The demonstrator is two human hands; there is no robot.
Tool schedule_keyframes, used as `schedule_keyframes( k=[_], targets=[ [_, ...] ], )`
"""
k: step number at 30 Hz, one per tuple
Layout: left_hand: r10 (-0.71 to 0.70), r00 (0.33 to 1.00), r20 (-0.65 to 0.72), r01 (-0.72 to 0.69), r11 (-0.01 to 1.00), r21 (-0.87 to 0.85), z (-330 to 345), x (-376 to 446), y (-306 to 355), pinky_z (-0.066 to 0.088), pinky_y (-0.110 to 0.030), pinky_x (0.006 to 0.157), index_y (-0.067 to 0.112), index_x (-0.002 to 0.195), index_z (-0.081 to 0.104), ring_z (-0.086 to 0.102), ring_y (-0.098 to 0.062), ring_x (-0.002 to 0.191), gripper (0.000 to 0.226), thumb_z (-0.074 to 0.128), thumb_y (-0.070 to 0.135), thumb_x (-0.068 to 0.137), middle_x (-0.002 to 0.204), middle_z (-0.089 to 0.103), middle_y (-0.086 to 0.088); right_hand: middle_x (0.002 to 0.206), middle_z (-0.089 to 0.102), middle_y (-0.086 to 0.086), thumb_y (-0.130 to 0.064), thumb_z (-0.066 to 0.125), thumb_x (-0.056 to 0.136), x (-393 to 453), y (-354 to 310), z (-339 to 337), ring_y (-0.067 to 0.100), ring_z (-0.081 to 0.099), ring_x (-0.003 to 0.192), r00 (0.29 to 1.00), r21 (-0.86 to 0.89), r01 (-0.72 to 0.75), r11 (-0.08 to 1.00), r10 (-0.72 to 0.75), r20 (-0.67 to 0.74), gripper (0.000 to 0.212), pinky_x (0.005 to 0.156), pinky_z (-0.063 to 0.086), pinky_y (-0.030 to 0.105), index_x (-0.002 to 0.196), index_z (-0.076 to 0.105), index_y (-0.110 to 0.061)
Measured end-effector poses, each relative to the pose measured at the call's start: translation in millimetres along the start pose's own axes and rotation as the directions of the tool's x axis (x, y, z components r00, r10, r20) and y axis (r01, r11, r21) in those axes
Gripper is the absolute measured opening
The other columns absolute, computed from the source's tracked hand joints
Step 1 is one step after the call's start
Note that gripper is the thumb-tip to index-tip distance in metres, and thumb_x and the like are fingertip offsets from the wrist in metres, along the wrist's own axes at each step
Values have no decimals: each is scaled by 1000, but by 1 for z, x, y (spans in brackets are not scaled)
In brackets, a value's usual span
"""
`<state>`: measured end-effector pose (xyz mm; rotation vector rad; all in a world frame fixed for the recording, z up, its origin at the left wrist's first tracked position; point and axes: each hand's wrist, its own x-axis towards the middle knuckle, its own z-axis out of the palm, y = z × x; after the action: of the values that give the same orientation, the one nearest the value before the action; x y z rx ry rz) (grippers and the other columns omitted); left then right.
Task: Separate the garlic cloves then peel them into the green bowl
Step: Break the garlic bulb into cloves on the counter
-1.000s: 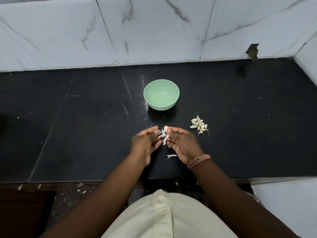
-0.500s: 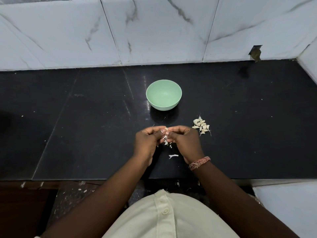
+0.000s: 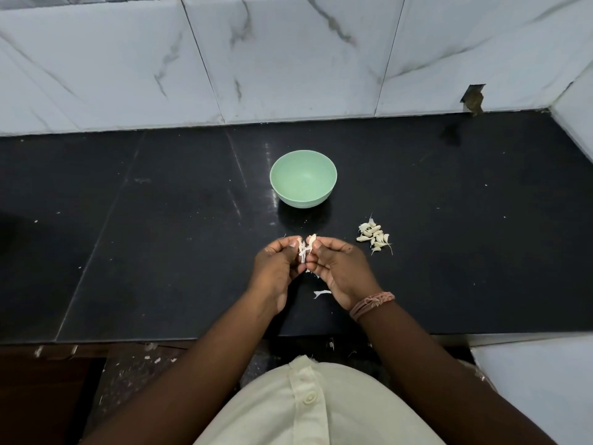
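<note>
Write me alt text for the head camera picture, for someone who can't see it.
Seen from above, a left hand and a right hand pinch a papery bit of garlic between their fingertips over a black counter. An empty green bowl stands just beyond them, with a small pile of garlic cloves to its right.

A cream button-front shirt [image 3: 308,409] — bare forearms, pinkish thread bands [image 3: 372,303] round the right wrist.

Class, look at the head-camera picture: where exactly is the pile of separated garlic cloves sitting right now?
The pile of garlic cloves lies on the black counter, just right of the right hand and down-right of the green bowl, touching neither.
</note>
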<state>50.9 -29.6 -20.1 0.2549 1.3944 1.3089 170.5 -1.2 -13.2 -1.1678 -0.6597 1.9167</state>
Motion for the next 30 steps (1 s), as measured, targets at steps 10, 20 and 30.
schedule_keyframes(
  k=[10,20,30],
  targets=[
    [-48,999,-7,49,998,30,1,3,2,55,-27,70,9,107,65,68,-15,74,15,51,4,102,88,75,-8,80,67,18,8,50,100,8,2,-11,20,65,63,995,91,-54,994,61,-73,12,61,60,27,103,61,4],
    [-52,991,120,48,998,38,11,1,2,57,-22,62,3,99,71,65,-11,63,8,70,4,91,80,72,-9,72,71,7,-6,58,100,0,1,-12,5,60,55,980,-475,181,861,-196,18,15,52,48,18,106,72,-2],
    [34,999,31,-37,997,70,8,3,4,59,-19,67,2,93,72,70,-13,67,9,69,-5,88,77,74,-9,64,73,6,-1,74,88,0,-3,-12,9,65,54,942,-530,223,818,-321,-100,4,53,54,18,89,78,-3]
  ],
)
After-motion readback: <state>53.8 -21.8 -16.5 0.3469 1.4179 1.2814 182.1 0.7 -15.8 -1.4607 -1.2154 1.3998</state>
